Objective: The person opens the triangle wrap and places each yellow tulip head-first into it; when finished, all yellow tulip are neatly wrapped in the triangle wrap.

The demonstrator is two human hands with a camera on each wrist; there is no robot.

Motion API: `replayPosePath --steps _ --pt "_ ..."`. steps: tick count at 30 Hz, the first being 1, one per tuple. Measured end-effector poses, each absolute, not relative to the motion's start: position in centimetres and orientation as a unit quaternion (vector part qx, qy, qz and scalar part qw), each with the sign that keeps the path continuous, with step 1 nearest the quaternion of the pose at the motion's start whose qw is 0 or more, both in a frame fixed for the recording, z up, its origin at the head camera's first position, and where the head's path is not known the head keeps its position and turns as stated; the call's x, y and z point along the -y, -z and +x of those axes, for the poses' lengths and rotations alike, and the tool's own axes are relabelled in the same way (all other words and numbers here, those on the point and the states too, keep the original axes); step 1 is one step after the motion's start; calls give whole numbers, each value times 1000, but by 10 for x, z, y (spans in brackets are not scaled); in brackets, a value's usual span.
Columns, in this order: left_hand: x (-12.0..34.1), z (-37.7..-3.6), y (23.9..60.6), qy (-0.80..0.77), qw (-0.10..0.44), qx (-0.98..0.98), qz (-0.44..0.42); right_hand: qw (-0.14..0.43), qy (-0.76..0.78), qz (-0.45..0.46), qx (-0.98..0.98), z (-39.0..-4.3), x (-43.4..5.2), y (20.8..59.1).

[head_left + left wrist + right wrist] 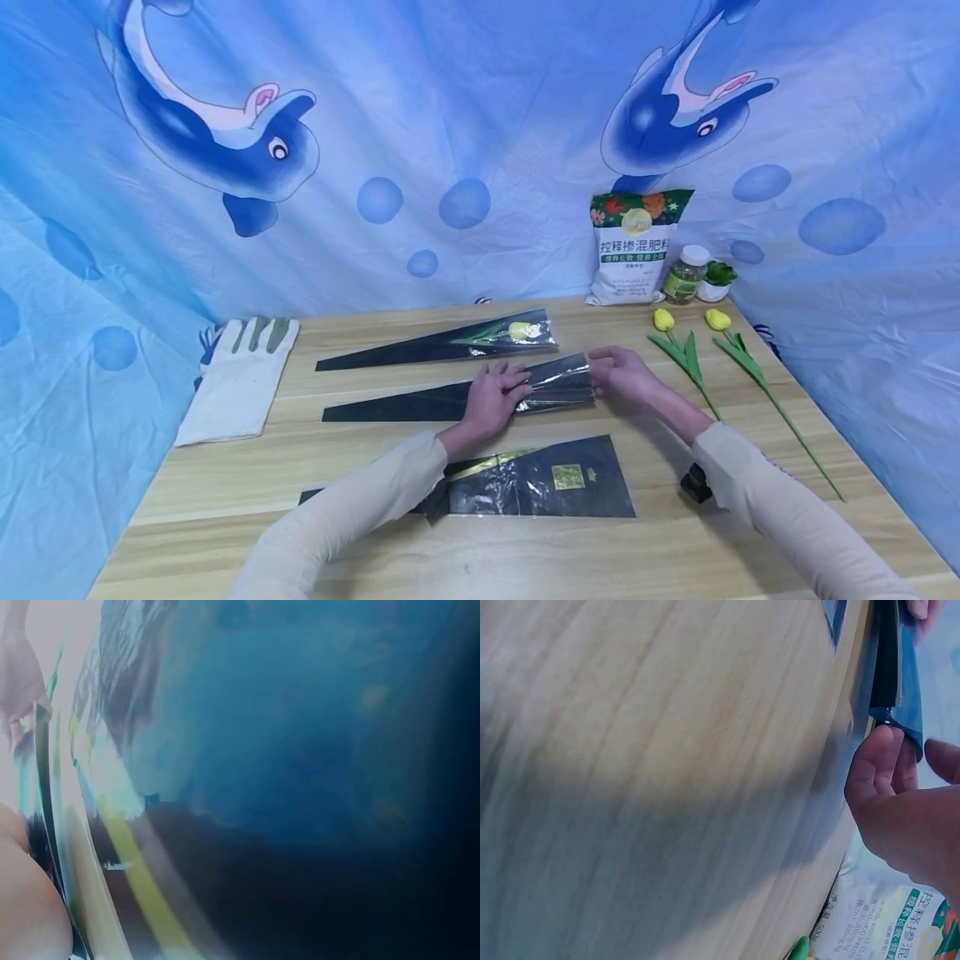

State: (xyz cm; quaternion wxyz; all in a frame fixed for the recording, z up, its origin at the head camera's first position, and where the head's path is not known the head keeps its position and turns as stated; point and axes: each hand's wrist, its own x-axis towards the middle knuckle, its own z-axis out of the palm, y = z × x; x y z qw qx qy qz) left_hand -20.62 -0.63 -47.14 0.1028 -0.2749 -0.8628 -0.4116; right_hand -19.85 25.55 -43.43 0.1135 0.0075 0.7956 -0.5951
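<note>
I saw the left hand (491, 398) pressing flat on the long black-and-clear plastic flower sleeve (420, 402) mid-desk; the right hand (626, 375) apparently pinched its open end.

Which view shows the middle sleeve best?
Head view: the whole middle sleeve shows, left hand resting on it, right hand at its open end. Right wrist shows only its edge at the fingertips; left wrist a blurred close-up.
</note>
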Motion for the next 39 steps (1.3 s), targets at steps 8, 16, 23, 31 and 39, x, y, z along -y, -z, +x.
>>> replayPosePath --steps 8,16,23,31,39 --pt "7 -208 475 447 125 840 -281 112 562 23 -819 -201 -252 429" --pt "7 -208 476 477 136 826 -266 116 550 25 -827 -208 -252 433" --pt "6 -207 473 493 127 824 -247 49 512 22 -857 -205 -251 430" --pt "5 -207 475 472 152 832 -249 25 542 -2 -840 -199 -243 416" --pt "5 -205 468 385 138 867 -283 64 596 -9 -801 -200 -237 420"
